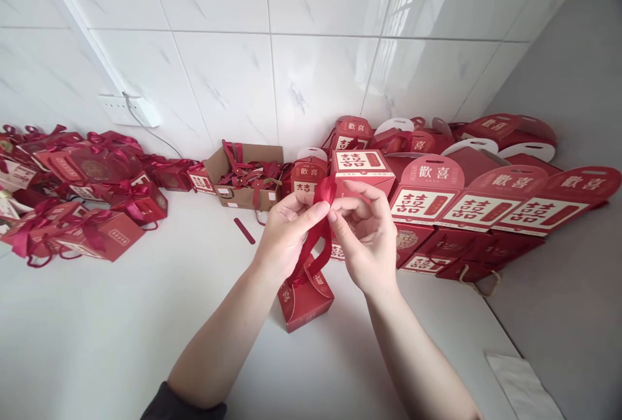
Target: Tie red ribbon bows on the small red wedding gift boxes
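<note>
A red ribbon [307, 250] rises from the top of a small red gift box [307, 303] standing on the white table. My left hand [294, 229] pinches the ribbon between thumb and fingers, above the box. Right beside it, my right hand [365, 235] also pinches the ribbon, with its thumb tip close to the left thumb. A loop of ribbon stands up between the two hands. The ribbon's lower lengths hang down to the box lid. Both hands are raised clear of the box, and the fingers hide part of the ribbon.
Red boxes with white double-happiness labels [427, 196] are stacked at the right against the wall. An open cardboard box [247, 196] of ribbon pieces stands at the back. Ribbon-tied boxes [104, 232] crowd the left. A dark red strip [244, 231] lies on the white table [194, 290].
</note>
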`<state>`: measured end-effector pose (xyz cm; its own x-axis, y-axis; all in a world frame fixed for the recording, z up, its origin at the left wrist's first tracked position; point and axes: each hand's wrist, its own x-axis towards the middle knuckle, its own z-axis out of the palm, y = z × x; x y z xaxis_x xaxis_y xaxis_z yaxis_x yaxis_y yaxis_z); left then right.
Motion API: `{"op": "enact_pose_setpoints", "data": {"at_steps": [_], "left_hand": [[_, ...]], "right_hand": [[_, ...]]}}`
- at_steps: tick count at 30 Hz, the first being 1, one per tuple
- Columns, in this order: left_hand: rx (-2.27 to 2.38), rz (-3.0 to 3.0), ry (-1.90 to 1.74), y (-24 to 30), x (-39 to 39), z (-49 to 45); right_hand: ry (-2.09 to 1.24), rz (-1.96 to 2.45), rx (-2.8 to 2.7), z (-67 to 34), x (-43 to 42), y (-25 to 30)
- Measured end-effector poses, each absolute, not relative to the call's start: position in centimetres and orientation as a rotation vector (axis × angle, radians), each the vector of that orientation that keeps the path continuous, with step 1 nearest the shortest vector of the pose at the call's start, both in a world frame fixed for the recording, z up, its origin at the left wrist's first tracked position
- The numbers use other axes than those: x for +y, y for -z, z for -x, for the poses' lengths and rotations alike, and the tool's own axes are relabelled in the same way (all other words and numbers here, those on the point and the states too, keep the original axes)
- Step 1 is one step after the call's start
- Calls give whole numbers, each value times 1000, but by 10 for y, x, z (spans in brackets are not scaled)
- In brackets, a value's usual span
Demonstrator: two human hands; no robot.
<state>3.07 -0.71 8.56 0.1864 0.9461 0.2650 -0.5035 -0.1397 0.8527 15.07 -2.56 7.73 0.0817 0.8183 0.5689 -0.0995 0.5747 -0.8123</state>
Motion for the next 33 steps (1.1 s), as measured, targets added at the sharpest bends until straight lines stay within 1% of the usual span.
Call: {"op": "enact_pose_setpoints", "data": {"at_steps": [8,16,21,25,28,31,33], "left_hand": [[590,-1043,-1322,-79,-3,-31],[690,-1233,-1413,-77,-5,-31],[759,-1440,-1511,-74,-10,-38],[777,-1460,-1494,-76,-13,-37],[774,-1582,-1311,-83,-11,-22],[650,-1831,-862,-82,-1,5],[582,-1954,-688,-72,8,23]], "right_hand": [[-837,687,-1312,-155,-24,-77],[-970,752,-1256,-165,-26,-82],[-875,870,-1305,-170,-26,-81],[-826,890,-1348,-173,-29,-81],[-788,886,-1365,-175,-32,-84],[-754,853,-1375,-178,-35,-90],[-751,813,-1393,-180,-37,-97]]}}
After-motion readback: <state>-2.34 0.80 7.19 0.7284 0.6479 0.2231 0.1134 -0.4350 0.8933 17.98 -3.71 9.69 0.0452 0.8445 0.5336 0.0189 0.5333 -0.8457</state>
